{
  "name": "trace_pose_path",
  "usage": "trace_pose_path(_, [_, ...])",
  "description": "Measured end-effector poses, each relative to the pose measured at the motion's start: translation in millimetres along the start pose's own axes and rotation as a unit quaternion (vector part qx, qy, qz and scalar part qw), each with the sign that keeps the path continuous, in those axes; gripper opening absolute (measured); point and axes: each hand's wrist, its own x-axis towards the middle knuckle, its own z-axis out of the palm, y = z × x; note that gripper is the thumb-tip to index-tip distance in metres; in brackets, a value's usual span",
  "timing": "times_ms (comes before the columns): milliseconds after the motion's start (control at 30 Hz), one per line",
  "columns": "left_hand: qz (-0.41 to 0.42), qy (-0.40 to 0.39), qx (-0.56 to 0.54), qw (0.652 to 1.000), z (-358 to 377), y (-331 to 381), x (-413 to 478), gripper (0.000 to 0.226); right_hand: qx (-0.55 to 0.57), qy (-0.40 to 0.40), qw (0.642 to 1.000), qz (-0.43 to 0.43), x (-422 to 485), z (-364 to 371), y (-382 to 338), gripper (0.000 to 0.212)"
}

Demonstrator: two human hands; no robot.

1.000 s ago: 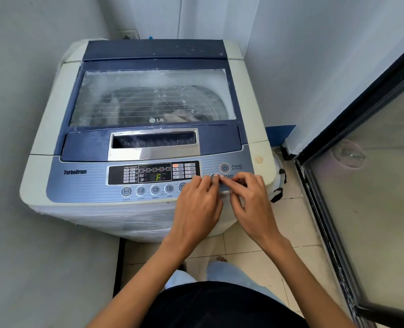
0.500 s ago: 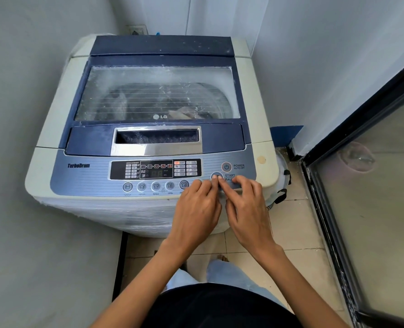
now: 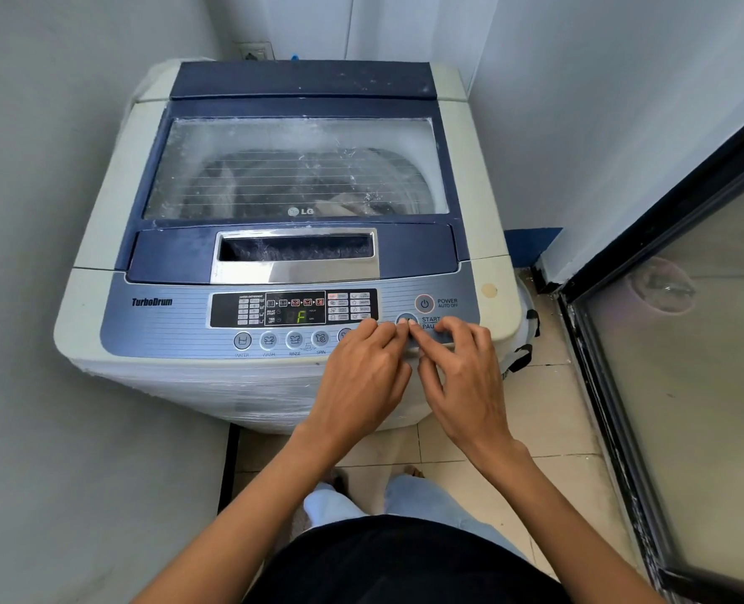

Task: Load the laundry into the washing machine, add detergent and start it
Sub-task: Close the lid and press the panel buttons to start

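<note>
Head | fingers (image 3: 381, 330) part-hide start button (image 3: 406, 317) | laundry (image 3: 345, 206) dim under lid (image 3: 296, 137)

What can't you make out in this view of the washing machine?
All in the head view:
Round grey start/pause button: partly covered by left hand and right hand fingertips; pressed or not, unclear.
Laundry: blurred by cloudy scratched lid window.
Black display panel labels: too small to read.

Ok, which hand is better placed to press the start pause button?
Probably the right hand: its index fingertip touches the start/pause button. The left hand reaches it too, but its fingers also cover a neighbouring button.
</note>
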Motion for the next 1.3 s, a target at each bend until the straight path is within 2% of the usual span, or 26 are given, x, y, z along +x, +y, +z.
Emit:
trace_pose_path(333, [0.015, 0.029, -0.072, 0.997, -7.2, -8.6, 1.2, 0.036, 0.059, -0.008, 0.998, 0.022, 6.2, -0.6, -12.2, 0.040])
trace_pose_path(567, [0.007, 0.073, -0.153, 0.985, -14.6, -33.6, -0.7, 0.034, 0.159, 0.015, 0.987, 0.028, 18.2, 3.4, -32.6, 0.029])
trace_pose_path(733, [-0.005, 0.064, -0.235, 0.970, -29.4, -58.8, -1.6, 0.042, 0.256, -0.008, 0.966, 0.031, 36.4, 7.0, -46.1, 0.027])
trace_pose_path(933, [-0.049, -0.016, -0.439, 0.897, -46.6, -108.3, 4.0, 0.051, 0.388, -0.100, 0.915, 0.054, 65.0, 10.4, -60.0, 0.025])
trace_pose_path(1067, [-0.084, -0.069, -0.527, 0.843, -55.1, -133.5, 6.1, 0.049, 0.450, -0.177, 0.873, 0.063, 82.2, 17.4, -65.0, 0.038])
trace_pose_path(1167, [-0.104, -0.089, -0.568, 0.812, -60.7, -144.0, 9.9, 0.054, 0.485, -0.216, 0.845, 0.060, 92.6, 20.9, -69.6, 0.044])
trace_pose_path(1300, [-0.108, -0.131, -0.607, 0.776, -65.3, -155.5, 20.9, 0.055, 0.501, -0.243, 0.829, 0.048, 106.2, 23.8, -71.3, 0.047])
